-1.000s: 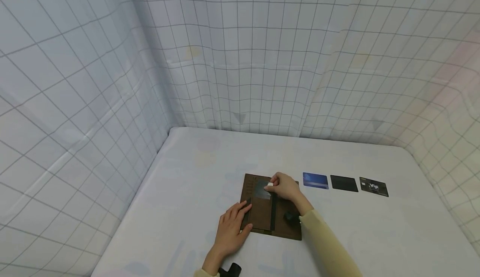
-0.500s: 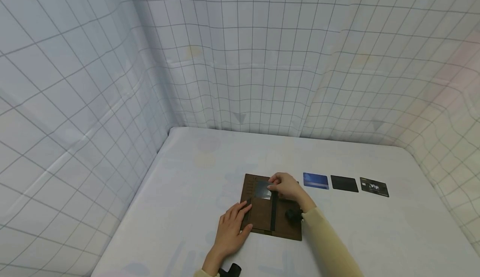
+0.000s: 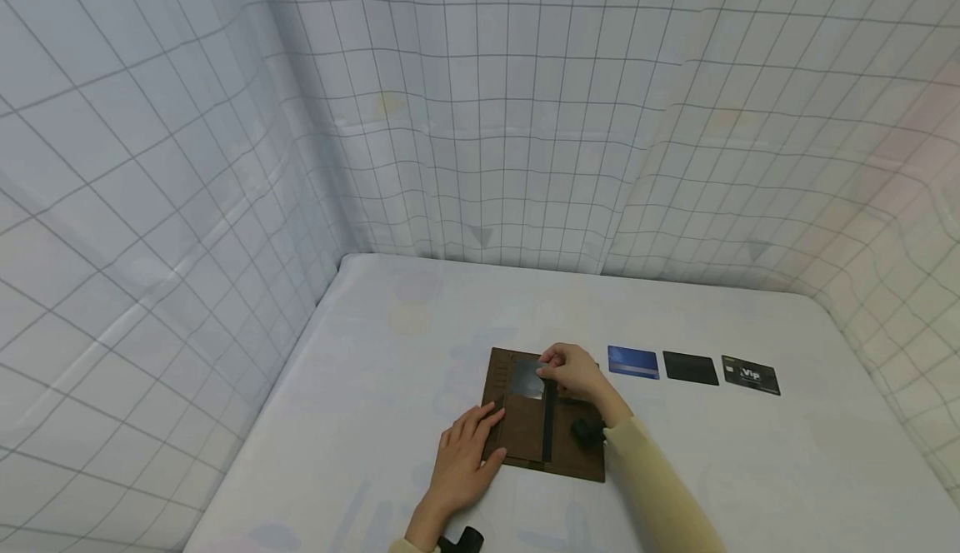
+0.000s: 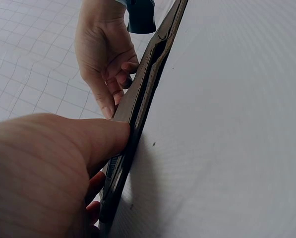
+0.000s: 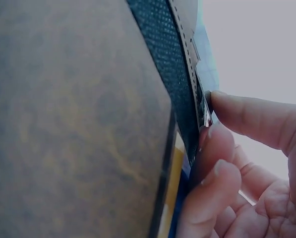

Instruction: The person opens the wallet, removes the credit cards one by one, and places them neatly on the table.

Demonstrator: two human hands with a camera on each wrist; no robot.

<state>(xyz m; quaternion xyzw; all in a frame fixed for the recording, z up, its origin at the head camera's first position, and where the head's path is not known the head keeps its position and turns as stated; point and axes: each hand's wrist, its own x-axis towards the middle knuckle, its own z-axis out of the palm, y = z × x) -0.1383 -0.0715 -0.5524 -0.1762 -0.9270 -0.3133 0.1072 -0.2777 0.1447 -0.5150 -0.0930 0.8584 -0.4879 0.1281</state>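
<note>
White sheets printed with a thin grey grid (image 3: pixel 525 120) hang as walls on three sides, sagging in soft folds and meeting in a corner at the far left. Below them a pale desk (image 3: pixel 390 370) with rounded edges fills the lower half of the head view; its surface is a light, faintly patterned white.

Near the desk's middle lies an open brown wallet (image 3: pixel 525 432), flat, with a dark strap running down its inner face. The left hand (image 3: pixel 461 457) rests on the wallet's near left edge, fingers straight and pressing it down; the left wrist view shows the thumb (image 4: pixel 103 139) against the wallet's rim. The right hand (image 3: pixel 573 372), in a cream sleeve (image 3: pixel 652 486), pinches a dark grey card (image 3: pixel 527 380) between thumb and fingertips at the wallet's upper part, the card lying partly in a slot.

To the right of the wallet, well apart from each other in a row, lie a blue card (image 3: pixel 633 361), a plain black card (image 3: pixel 690 367) and a black card marked VIP (image 3: pixel 750 375)
</note>
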